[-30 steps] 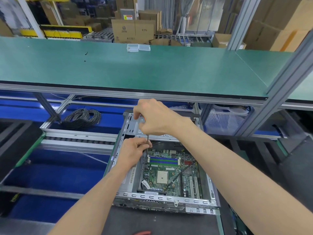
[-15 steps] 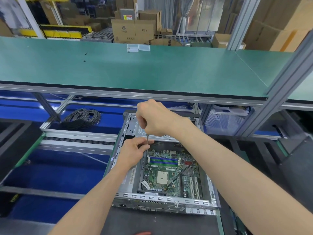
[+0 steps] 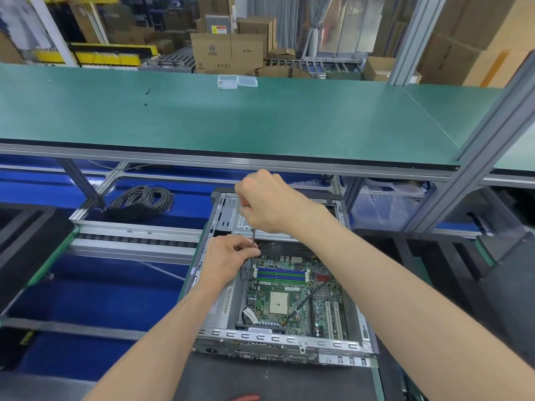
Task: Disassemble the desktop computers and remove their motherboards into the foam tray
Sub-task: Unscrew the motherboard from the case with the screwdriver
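One case (image 3: 278,341), one motherboard (image 3: 292,296); both hands' fingers pinch one screwdriver (image 3: 253,237).

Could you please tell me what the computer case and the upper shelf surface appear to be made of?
The computer case looks like bare stamped sheet metal: dull silver-grey, with punched slots and folded edges along its near rail. The upper shelf surface looks like a matte green rubber or vinyl mat, probably anti-static, laid on a board edged with aluminium.
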`<state>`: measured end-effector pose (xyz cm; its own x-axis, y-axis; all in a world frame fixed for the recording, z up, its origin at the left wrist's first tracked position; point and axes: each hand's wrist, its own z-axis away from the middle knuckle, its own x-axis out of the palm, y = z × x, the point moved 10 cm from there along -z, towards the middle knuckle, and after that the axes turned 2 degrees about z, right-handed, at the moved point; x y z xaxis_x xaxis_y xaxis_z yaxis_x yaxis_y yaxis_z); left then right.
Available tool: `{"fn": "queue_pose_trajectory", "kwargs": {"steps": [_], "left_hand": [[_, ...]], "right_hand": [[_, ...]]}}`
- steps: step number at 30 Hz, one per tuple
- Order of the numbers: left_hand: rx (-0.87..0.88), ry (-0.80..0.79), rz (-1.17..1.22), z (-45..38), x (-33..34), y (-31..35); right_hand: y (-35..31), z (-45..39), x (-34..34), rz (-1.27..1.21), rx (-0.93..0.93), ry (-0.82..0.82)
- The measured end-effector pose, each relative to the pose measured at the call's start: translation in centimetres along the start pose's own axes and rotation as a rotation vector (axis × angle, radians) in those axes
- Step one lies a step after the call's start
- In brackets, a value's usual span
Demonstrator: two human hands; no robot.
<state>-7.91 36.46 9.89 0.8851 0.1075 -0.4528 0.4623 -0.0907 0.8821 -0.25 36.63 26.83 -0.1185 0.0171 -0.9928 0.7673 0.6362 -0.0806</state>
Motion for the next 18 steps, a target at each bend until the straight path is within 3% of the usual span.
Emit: {"fn": "queue_pose_trajectory", "kwargs": {"steps": [7,18], "left_hand": [[0.013,-0.155,-0.073,0.2,1.6,0.1],[-0.015,0.009,-0.067,-0.1,-0.1,0.1]], "right_hand": [[-0.4,0.2,-0.1,-0.101,-0.053,-0.074],[0.6,0.5,-0.6,0.029,0.090,0.084]]}}
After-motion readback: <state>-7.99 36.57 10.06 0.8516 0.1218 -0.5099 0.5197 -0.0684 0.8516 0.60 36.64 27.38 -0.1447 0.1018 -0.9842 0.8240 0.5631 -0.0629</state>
